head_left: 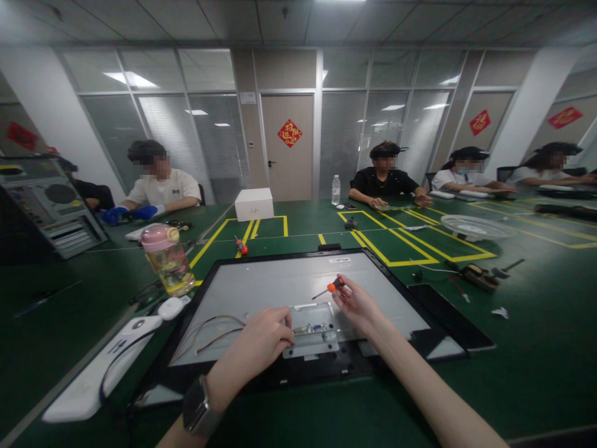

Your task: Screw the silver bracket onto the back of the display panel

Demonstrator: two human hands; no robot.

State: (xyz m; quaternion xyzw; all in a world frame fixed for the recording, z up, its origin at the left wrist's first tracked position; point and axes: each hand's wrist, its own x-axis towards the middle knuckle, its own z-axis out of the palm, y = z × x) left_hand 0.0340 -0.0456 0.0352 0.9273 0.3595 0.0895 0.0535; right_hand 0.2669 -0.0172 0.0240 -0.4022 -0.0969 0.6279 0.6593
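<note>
Right hand (357,305): grip clamped on one screwdriver (331,287), tip over the panel.
Left hand (267,339): grip at the board's left end; cannot tell whether it pinches.
Panel (275,283): one, flat on the desk (536,386), bearing one plate (321,345) with one board (310,330) near its front edge.
Bottles: two, one pink-lidded (165,264), one clear (336,191).
Edges: black slab (450,316) just beside the panel's right; desk shows between panel and bottom border, forearms crossing.
Hidden: board's left end, under fingers; wires (217,317) too thin to count; forearms cut off.
</note>
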